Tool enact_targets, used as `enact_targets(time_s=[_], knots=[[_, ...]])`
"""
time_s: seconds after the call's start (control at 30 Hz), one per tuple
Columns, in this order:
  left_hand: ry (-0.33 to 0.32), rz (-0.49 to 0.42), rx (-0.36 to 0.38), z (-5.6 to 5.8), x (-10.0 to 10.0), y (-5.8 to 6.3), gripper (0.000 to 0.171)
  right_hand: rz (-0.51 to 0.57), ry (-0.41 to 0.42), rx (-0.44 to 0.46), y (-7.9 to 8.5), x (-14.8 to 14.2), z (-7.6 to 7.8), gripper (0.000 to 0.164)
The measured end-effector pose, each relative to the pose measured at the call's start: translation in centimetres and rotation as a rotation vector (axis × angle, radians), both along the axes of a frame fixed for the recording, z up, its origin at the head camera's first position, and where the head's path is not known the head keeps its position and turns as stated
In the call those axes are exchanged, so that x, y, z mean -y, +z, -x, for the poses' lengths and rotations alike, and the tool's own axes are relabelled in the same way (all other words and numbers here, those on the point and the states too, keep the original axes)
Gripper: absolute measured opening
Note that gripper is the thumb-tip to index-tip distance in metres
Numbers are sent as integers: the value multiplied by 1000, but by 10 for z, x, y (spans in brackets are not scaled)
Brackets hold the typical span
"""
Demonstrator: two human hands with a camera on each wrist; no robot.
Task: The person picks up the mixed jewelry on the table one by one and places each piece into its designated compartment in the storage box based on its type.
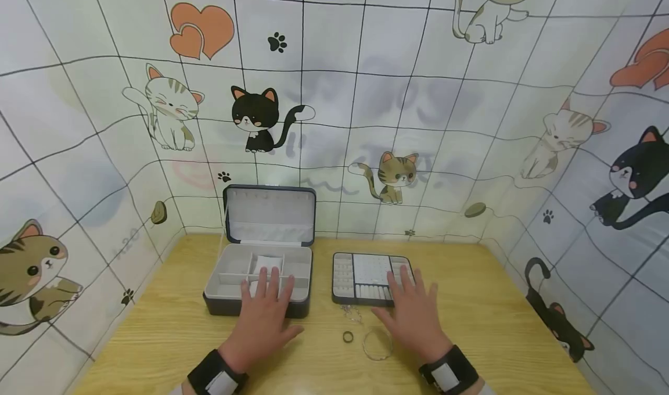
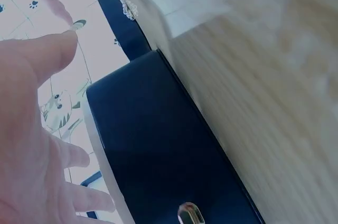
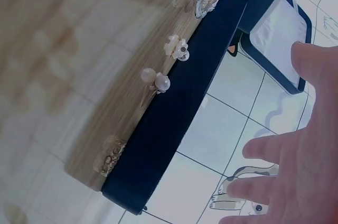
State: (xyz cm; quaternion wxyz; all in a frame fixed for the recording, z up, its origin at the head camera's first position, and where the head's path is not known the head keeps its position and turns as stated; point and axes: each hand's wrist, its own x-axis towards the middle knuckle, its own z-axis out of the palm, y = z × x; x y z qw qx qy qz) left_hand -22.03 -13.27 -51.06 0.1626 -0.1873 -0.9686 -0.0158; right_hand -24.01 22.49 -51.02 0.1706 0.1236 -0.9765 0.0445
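Note:
My left hand [image 1: 263,322] is spread with straight fingers over the front of an open jewelry box [image 1: 222,306]. This box is dark outside and pale inside, with dividers and an upright lid [image 1: 270,215]. In the left wrist view a metal clasp [image 2: 190,213] shows on its front wall. My right hand [image 1: 415,316], also spread, overlaps the right front corner of a dark-rimmed jewelry tray [image 1: 345,300] with ring slots and small compartments. Neither hand grips anything. Between them on the table lie a fine chain [image 1: 351,312], a dark ring [image 1: 344,337] and a thin bangle [image 1: 377,359].
Small jewelry pieces sit along the tray's front in the right wrist view: a pearl piece [image 3: 162,82], a flower-shaped one [image 3: 180,49] and a gold one [image 3: 111,159]. The wooden table [image 1: 470,325] meets a cat-printed cloth [image 1: 334,104] behind and at both sides.

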Motion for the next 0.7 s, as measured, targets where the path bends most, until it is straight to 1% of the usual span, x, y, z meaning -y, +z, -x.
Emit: enact_targets(time_s=[0.07, 0.13, 0.3, 0.43, 0.5, 0.6, 0.7], knots=[[-7, -6, 14, 2, -5, 0, 104, -4, 0, -1, 0, -2, 0, 88], [-17, -13, 9, 4, -9, 0, 103, -2, 2, 4, 1, -3, 0, 88], [-48, -23, -46, 12, -23, 6, 102, 7, 4, 18, 5, -5, 0, 88], [-75, -24, -63, 17, -38, 10, 99, 20, 10, 27, 9, -6, 0, 87], [-86, -9, -67, 20, -46, 10, 98, 30, 18, 35, 10, -8, 0, 86], [-88, 37, -65, 25, -59, 11, 95, 47, 40, 35, 13, -11, 0, 77], [-94, 73, -51, 29, -75, 15, 91, 75, 69, 23, 15, -14, 0, 66]])
